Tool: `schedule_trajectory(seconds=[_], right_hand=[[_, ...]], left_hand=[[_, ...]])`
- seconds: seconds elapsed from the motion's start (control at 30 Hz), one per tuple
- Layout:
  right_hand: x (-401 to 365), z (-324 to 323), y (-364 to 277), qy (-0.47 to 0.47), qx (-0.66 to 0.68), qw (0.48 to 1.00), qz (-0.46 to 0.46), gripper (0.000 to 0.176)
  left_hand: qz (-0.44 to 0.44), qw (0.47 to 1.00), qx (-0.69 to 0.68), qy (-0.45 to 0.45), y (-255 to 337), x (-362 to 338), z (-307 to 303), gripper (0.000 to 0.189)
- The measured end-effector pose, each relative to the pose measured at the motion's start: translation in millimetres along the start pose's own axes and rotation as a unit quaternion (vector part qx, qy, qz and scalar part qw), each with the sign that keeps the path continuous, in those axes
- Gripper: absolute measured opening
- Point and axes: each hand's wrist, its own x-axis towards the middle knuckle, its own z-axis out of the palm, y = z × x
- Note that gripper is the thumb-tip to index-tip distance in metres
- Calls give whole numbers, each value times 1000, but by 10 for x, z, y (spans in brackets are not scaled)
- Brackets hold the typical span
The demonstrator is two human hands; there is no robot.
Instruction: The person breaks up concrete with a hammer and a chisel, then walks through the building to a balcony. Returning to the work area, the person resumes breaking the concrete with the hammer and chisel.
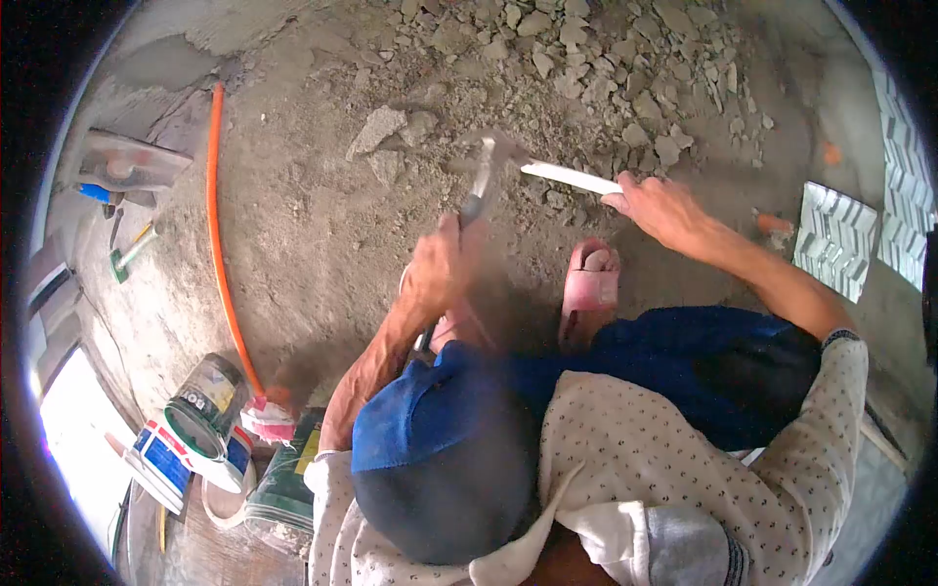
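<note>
My left hand (445, 259) is wrapped round the dark grip of a hammer (482, 181), whose steel shaft points away from me. Its head, slightly blurred, is just above the rough cement floor (322, 264). From the right, my right hand (660, 210) grips one end of a pale, chisel-like bar (572, 178). The bar's far end meets the hammer head in this view. Broken cement chunks (377, 132) lie just beyond the tools, to the left.
Many loose cement flakes (635, 103) cover the far floor. An orange pipe (217, 215) runs along the left, near buckets (200, 410) and a trowel (132, 161). Patterned tiles (833, 239) are at the right. My feet in pink slippers (591, 288) are close by.
</note>
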Motion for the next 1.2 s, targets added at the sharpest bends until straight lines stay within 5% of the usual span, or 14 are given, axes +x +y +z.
schedule_trajectory(seconds=[0.2, 0.3, 0.33, 0.43, 0.6, 0.73, 0.87, 0.97, 1.1, 1.13, 1.2], right_hand=[[-58, -25, -46, -22, 0, 1000, 12, 43], [-14, -79, -38, -18, -3, 1000, 0, 44], [-5, -92, -50, -17, -2, 1000, -8, 43], [-11, -83, -38, -19, 21, 1000, -7, 44], [-58, -61, -73, -36, -2, 999, 17, 44], [-44, -127, -81, -33, -7, 999, 10, 44], [-11, -76, -19, -8, -13, 1000, -2, 43], [-7, -80, -85, -30, -14, 999, 5, 44], [0, -121, -51, -33, -2, 999, 6, 44], [10, -129, -66, -33, -6, 999, 1, 44], [26, -144, -69, -19, 7, 1000, -11, 44]], left_hand=[[-71, 957, -215, 181, 544, -84, -436, 37], [-95, 977, -98, 162, 259, -80, -33, 31], [-73, 995, -53, 41, -3, -42, 121, 28], [26, 1000, 6, -14, 38, 3, -35, 33], [-55, 974, -175, 129, 501, -62, -458, 34], [-69, 993, -63, 68, 139, -26, 68, 35], [38, 999, -3, 13, -98, 50, 116, 35], [-104, 984, -139, 32, 462, -24, -342, 38], [-80, 980, -130, 131, 322, -35, -50, 29], [-42, 998, -30, 22, -68, 3, 193, 27], [137, 983, 67, 104, -533, 5, 397, 29]])
